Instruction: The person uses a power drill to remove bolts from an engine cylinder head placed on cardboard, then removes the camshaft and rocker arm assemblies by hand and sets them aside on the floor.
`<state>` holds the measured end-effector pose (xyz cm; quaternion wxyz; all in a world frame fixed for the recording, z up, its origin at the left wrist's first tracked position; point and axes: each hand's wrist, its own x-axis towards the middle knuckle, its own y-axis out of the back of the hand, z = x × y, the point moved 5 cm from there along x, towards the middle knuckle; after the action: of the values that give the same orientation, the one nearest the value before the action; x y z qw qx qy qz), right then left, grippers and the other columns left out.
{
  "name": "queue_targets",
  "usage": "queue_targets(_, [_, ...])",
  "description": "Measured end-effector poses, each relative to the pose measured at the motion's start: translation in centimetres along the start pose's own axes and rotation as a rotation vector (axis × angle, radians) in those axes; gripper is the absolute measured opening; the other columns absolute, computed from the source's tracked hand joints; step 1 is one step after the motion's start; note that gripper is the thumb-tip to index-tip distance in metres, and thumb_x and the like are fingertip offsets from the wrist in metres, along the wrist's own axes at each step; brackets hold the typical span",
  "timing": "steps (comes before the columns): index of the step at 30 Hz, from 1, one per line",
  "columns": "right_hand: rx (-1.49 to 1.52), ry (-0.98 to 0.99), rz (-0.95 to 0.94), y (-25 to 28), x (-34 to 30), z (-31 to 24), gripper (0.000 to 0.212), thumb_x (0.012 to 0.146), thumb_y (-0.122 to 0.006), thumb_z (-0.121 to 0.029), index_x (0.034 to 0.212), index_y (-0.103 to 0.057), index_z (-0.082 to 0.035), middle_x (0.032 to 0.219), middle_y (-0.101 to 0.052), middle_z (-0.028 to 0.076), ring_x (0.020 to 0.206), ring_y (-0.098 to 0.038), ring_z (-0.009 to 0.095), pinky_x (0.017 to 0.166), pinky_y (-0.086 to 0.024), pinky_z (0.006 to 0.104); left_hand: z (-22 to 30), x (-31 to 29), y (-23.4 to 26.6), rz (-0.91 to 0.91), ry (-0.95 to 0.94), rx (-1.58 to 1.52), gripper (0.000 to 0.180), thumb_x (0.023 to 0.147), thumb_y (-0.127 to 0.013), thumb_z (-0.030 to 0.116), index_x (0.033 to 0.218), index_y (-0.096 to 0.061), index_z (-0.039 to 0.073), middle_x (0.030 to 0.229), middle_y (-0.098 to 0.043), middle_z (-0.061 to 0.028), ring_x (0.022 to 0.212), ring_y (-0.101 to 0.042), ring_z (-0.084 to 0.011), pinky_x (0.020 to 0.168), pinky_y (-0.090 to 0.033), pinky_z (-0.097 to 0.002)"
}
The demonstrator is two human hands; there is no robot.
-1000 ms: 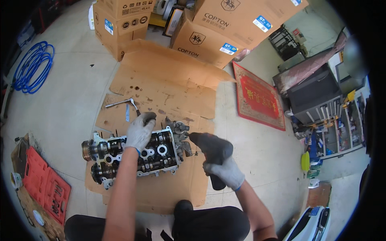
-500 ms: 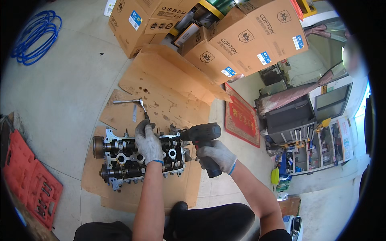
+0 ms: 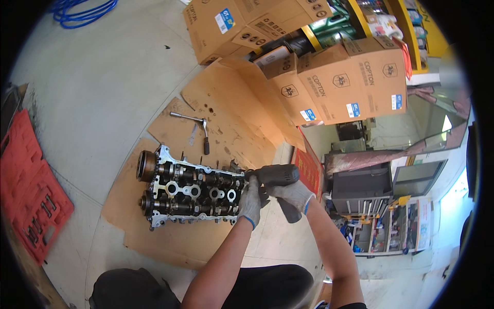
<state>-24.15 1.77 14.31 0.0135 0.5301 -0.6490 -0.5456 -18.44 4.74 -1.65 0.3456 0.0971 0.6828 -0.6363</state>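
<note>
1. The right hand (image 3: pixel 290 194), gloved, has its fingers wrapped closed around the handle of a dark power drill (image 3: pixel 280 175); the drill's nose points left, toward the right end of the engine cylinder head (image 3: pixel 194 191).
2. The left hand (image 3: pixel 250 202), also gloved, is at that same end, just beside the drill's nose; its fingers are partly hidden, so I cannot tell how far open they are or whether they grip anything.
3. The cylinder head lies on flattened cardboard (image 3: pixel 159 248) spread over the floor (image 3: pixel 103 77); its shafts and round openings face up.
4. Beyond it, a ratchet wrench (image 3: pixel 205 129) rests on the cardboard; an open red tool case (image 3: pixel 31 175) lies far left.
</note>
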Motion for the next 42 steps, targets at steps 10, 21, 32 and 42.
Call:
queue_targets(10, [-0.47,0.045,0.361,0.3,-1.3,1.0,0.043,0.089,-0.078,-0.047,0.124,-0.078,-0.022,0.116,-0.08,0.012,0.108,-0.075,0.034,0.092,-0.06,0.0456,-0.5,-0.1,-0.2,-0.184,0.021,-0.263,0.05,0.106,-0.057,0.064,0.132,-0.065,0.022,0.115,-0.07,0.0001,0.099,-0.065,-0.0132,0.086,-0.057,-0.0337])
queue_targets(21, [0.543,-0.297,-0.071,-1.6,-1.6,0.1,0.035,0.082,-0.076,-0.01,0.115,-0.069,-0.004,0.082,-0.068,0.013,0.063,-0.067,0.026,0.055,-0.057,0.0427,0.0,-0.7,-0.3,-0.4,-0.095,-0.352,0.058,0.111,-0.046,0.06,0.148,-0.057,0.017,0.136,-0.066,-0.0038,0.118,-0.061,-0.017,0.095,-0.049,-0.0337])
queue_targets(32, [0.444,-0.177,-0.063,-1.7,-2.2,-0.1,0.044,0.077,-0.078,-0.012,0.119,-0.068,-0.005,0.088,-0.07,0.011,0.059,-0.067,0.023,0.052,-0.059,0.0402,-0.2,-0.8,-1.3,-0.455,-0.105,-0.408,0.063,0.111,-0.048,0.06,0.153,-0.051,0.014,0.145,-0.061,-0.0106,0.136,-0.058,-0.0264,0.108,-0.05,-0.0423])
queue_targets(42, [0.326,-0.161,0.097,-1.6,-4.2,-0.4,0.039,0.08,-0.078,-0.015,0.116,-0.069,-0.004,0.083,-0.068,0.009,0.06,-0.066,0.021,0.052,-0.057,0.0367,0.4,-2.8,-2.3,-0.527,-0.183,-0.366,0.063,0.107,-0.051,0.065,0.145,-0.06,0.016,0.137,-0.068,-0.0066,0.124,-0.065,-0.0226,0.098,-0.054,-0.0394])
